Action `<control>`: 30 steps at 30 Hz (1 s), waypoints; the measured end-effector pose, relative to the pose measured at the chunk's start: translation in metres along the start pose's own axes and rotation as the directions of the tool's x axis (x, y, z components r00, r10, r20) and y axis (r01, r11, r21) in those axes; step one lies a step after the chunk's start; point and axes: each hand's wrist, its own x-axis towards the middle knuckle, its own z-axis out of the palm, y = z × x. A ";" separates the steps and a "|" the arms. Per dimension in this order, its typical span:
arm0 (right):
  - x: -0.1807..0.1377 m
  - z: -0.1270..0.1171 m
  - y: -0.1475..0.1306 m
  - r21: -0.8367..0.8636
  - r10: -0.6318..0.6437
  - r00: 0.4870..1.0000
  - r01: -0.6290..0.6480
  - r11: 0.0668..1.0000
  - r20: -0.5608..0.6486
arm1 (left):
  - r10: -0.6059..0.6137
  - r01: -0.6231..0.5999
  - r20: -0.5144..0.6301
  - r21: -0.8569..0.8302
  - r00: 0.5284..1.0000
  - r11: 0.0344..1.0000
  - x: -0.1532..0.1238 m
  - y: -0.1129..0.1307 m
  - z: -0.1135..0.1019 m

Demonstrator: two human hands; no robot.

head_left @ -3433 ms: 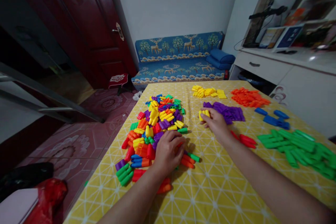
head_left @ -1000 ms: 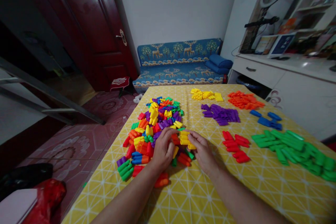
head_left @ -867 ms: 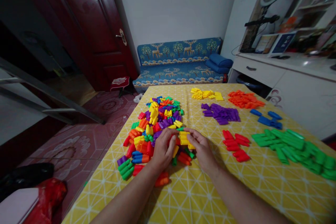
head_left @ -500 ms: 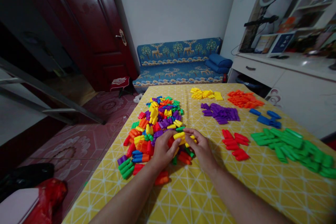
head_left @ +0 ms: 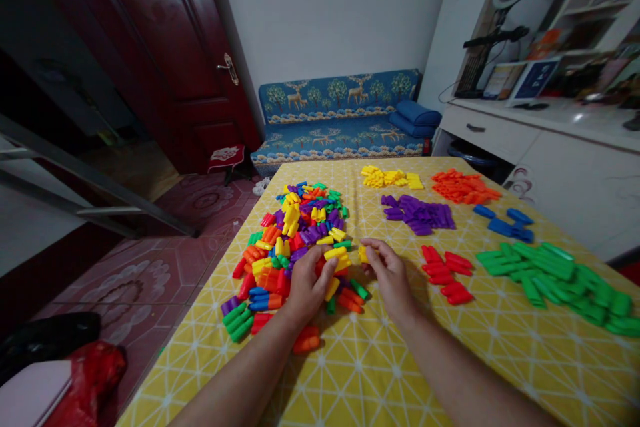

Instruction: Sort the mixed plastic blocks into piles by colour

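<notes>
My left hand (head_left: 309,285) is closed around yellow bullet-shaped plastic blocks (head_left: 337,258), joined side by side, at the near right edge of a mixed-colour heap (head_left: 273,278). A little to the right, my right hand (head_left: 391,275) pinches a small yellow block (head_left: 363,254) between thumb and fingers. The two hands are apart, with a gap between the yellow pieces. Below them lie orange blocks (head_left: 350,300) and a green block (head_left: 359,289). The fingers of my left hand partly hide the heap under it.
Sorted groups lie to the right on the patterned yellow tablecloth (head_left: 360,367): yellow (head_left: 390,177), purple (head_left: 417,213), orange (head_left: 463,187), blue (head_left: 507,228), red (head_left: 445,273) and green blocks (head_left: 555,280). Beyond the table stands a blue sofa (head_left: 335,133); a white cabinet (head_left: 565,173) is at the right.
My right hand has moved slightly right, away from my left hand, with a yellow block in its fingers. A gap has opened between the yellow pieces. The heap looks unchanged.
</notes>
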 end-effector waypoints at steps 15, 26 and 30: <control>-0.004 0.007 -0.009 -0.003 0.000 0.992 0.001 1.000 0.126 | -0.034 0.033 0.014 0.023 0.999 0.999 0.001 0.001 0.001; 0.221 -0.120 -0.037 -0.442 -0.084 0.880 -0.150 0.885 -0.467 | -0.038 0.033 0.062 0.084 0.997 0.996 0.003 0.001 0.002; 0.277 -0.148 -0.022 -0.592 -0.100 0.862 -0.253 0.765 -0.497 | -0.055 0.049 0.069 0.081 0.996 0.995 0.001 0.002 0.001</control>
